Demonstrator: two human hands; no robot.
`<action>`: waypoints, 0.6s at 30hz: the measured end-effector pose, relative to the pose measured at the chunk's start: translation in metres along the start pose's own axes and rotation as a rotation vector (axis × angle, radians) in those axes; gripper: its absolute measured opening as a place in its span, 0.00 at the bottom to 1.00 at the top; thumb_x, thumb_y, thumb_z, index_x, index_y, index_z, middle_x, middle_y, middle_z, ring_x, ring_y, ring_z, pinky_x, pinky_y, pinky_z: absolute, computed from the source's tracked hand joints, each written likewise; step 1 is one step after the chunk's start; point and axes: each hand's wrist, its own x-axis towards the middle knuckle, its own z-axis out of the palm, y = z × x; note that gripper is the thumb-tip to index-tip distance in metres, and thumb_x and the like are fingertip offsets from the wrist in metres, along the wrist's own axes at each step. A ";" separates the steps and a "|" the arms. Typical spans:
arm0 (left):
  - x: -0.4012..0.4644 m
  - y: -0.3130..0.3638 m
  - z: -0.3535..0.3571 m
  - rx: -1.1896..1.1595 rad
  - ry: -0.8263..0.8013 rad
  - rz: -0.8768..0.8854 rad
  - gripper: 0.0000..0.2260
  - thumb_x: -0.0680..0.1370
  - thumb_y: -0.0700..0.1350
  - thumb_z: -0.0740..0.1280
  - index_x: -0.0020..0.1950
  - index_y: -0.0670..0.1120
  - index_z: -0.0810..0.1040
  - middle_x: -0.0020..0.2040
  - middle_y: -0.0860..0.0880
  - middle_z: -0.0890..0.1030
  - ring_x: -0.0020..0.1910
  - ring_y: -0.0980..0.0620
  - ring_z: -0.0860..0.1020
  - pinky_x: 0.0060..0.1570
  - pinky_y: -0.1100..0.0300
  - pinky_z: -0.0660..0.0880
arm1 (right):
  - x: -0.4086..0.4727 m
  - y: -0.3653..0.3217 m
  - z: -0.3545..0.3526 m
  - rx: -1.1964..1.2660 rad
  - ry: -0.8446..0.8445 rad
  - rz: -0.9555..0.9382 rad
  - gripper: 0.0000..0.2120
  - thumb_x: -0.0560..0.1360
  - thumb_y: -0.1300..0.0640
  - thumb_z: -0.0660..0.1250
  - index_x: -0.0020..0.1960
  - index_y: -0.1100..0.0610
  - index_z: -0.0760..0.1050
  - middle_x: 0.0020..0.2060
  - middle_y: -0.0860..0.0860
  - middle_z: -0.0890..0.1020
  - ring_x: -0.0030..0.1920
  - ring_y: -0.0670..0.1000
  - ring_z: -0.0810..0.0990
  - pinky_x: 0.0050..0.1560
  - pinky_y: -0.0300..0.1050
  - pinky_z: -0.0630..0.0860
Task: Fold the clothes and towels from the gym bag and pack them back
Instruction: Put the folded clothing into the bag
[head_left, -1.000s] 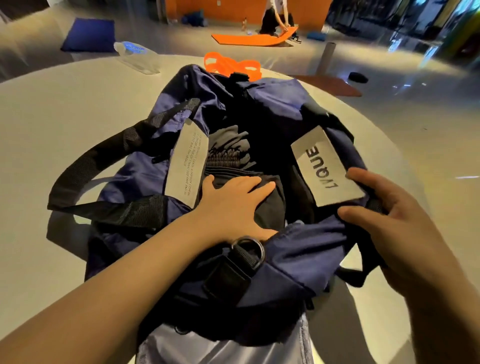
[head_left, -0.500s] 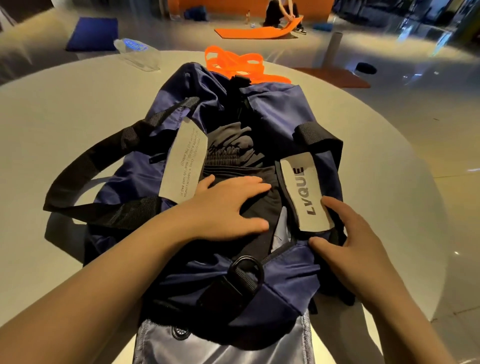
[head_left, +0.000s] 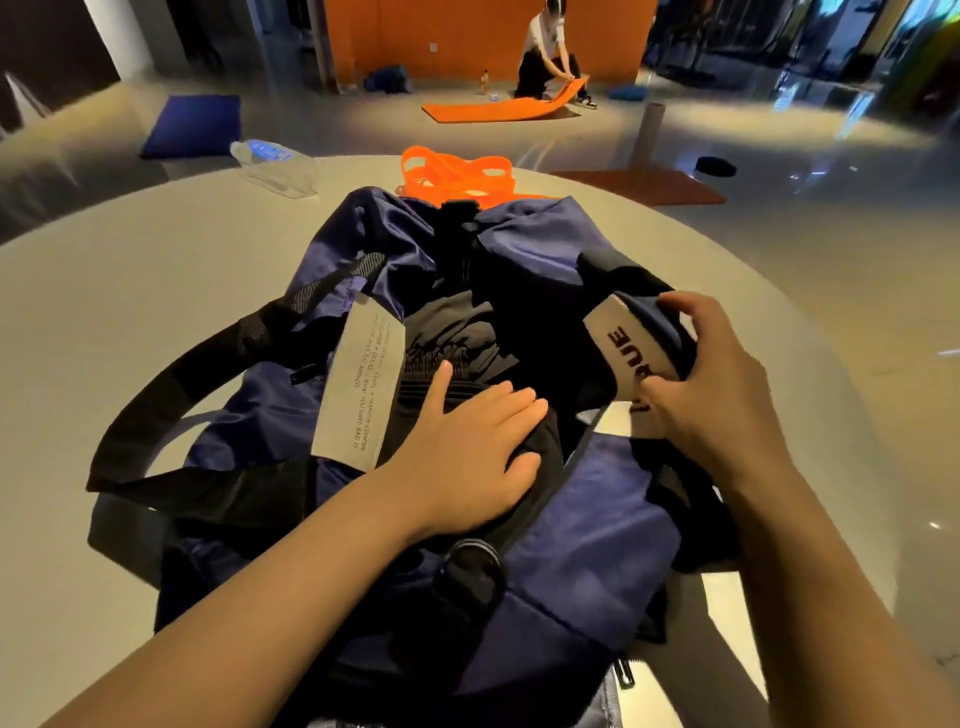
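- One gym bag (head_left: 571, 519), navy with black straps and two pale labels, lies open at frame centre on the round grey surface (head_left: 130, 322).
- Left hand (head_left: 467, 447), its grip spread flat, presses dark folded clothes (head_left: 457, 332) inside the bag.
- Right hand (head_left: 711, 395), grip clamped, pinches the bag's right edge.
- Upper frame: one plastic bottle (head_left: 275, 163), orange bands (head_left: 452, 174); glossy floor, one person at an orange mat (head_left: 493, 106).

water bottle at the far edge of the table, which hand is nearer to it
Left. The left hand presses the dark clothes in the bag, on the water bottle's side. The right hand grips the bag's right flap, farther away.
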 end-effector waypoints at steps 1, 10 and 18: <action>0.001 0.000 0.000 0.000 0.004 -0.002 0.27 0.79 0.57 0.46 0.78 0.53 0.52 0.78 0.58 0.53 0.76 0.60 0.47 0.70 0.42 0.30 | 0.005 -0.001 -0.009 -0.003 0.042 -0.009 0.28 0.71 0.68 0.67 0.66 0.49 0.67 0.49 0.49 0.76 0.45 0.50 0.76 0.40 0.33 0.70; -0.010 0.000 -0.020 -0.071 0.248 0.025 0.22 0.80 0.54 0.54 0.72 0.50 0.69 0.74 0.52 0.67 0.72 0.55 0.64 0.73 0.49 0.52 | -0.002 0.010 0.007 0.313 -0.067 0.149 0.25 0.73 0.63 0.69 0.65 0.47 0.65 0.55 0.51 0.77 0.49 0.48 0.79 0.44 0.38 0.76; -0.077 -0.041 -0.049 -0.129 0.177 -0.634 0.32 0.72 0.51 0.73 0.73 0.59 0.64 0.71 0.49 0.52 0.66 0.42 0.66 0.61 0.48 0.69 | -0.020 -0.002 0.027 -0.315 -0.107 0.197 0.35 0.75 0.44 0.64 0.76 0.49 0.51 0.67 0.56 0.70 0.62 0.61 0.73 0.54 0.54 0.72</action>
